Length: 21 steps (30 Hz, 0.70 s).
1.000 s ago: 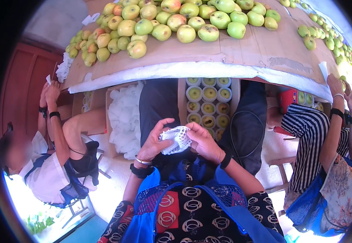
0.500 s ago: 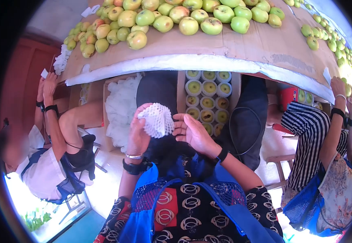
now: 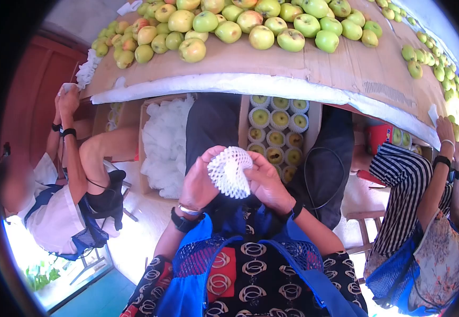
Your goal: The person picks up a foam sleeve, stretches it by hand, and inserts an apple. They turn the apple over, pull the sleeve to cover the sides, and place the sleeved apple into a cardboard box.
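Observation:
A white foam fruit net [image 3: 223,174] is held up in front of my lap, its mesh puffed out and one side folded in. My left hand [image 3: 200,185] grips it from the left, with the fingers partly hidden behind the mesh. From the right, my right hand [image 3: 272,186] has its thumb and fingers closed on the net's edge. No fruit shows through the mesh. Below the table edge, beyond my hands, a carton [image 3: 244,124] holds rows of green apples [image 3: 279,120] in white foam nets. A box of loose white foam nets [image 3: 165,140] stands to its left.
Loose green and reddish apples [image 3: 229,31] lie heaped on the cardboard-covered table [image 3: 340,71], which has a white padded edge [image 3: 213,83]. One person [image 3: 63,222] sits at the left, and another in striped trousers [image 3: 404,195] at the right. A dark cable [image 3: 306,174] loops over my right leg.
My right hand, apart from the net with fingers spread before, has come in and closed on its edge. The net and my left hand have shifted right, and the whole view has moved slightly.

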{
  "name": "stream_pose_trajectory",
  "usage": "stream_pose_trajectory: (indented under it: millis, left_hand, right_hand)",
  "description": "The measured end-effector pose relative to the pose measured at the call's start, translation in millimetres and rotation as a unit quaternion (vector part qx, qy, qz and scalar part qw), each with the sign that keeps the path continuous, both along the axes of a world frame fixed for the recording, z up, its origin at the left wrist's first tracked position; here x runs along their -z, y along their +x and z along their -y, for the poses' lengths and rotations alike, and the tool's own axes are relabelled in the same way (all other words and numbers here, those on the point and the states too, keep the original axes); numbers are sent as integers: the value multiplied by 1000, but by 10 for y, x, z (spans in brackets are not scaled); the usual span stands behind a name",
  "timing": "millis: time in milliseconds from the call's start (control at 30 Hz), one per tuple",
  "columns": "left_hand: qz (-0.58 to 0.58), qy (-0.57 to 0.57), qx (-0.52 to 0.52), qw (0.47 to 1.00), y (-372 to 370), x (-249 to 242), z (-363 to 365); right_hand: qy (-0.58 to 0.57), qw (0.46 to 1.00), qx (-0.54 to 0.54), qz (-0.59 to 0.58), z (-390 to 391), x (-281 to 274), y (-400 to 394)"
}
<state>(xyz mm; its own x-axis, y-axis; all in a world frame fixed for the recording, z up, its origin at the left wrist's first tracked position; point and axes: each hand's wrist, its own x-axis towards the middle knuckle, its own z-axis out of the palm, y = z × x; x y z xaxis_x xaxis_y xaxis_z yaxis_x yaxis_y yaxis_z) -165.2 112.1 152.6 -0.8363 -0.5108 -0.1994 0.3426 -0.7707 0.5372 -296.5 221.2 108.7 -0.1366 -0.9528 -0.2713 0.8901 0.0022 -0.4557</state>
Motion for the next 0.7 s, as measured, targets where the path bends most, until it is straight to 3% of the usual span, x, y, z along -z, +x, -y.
stream_pose_trajectory:
  millis: [33, 67, 167, 300, 367, 433, 500, 567, 600, 633, 700]
  left_hand:
    - [-10, 116, -24, 993, -33, 38, 4]
    - [-4, 142, -33, 989, -51, 87, 30]
    - [47, 50, -26, 997, -63, 172, 33]
    - [51, 48, 38, 997, -106, 198, -29]
    - [65, 68, 38, 995, -130, 163, -28]
    - [106, -36, -45, 993, -140, 127, -4]
    - [121, -63, -79, 988, -142, 61, 20]
    - [167, -149, -83, 971, -131, 51, 3]
    - [188, -207, -72, 958, -116, 77, 10]
    - [187, -206, -71, 958, -112, 91, 0]
    - [212, -282, -56, 934, -112, 81, -9]
  right_hand:
    - [-15, 997, 42, 67, 2, 33, -13]
    - [-30, 992, 61, 110, -4, 93, -52]
    - [-49, 975, 74, 204, -28, 13, -196]
    - [-18, 982, 39, 183, -37, 192, -143]
    - [37, 992, 18, 121, -47, 266, -62]
    - [162, 985, -15, -57, -17, 103, -48]
    - [138, 989, 5, -42, -37, 297, -122]
    - [100, 986, 137, 2, -52, 286, -184]
    - [86, 981, 159, -73, -47, 146, -206]
    - [86, 981, 160, -74, -37, 136, -220]
    - [42, 928, 184, -320, -7, 99, -237]
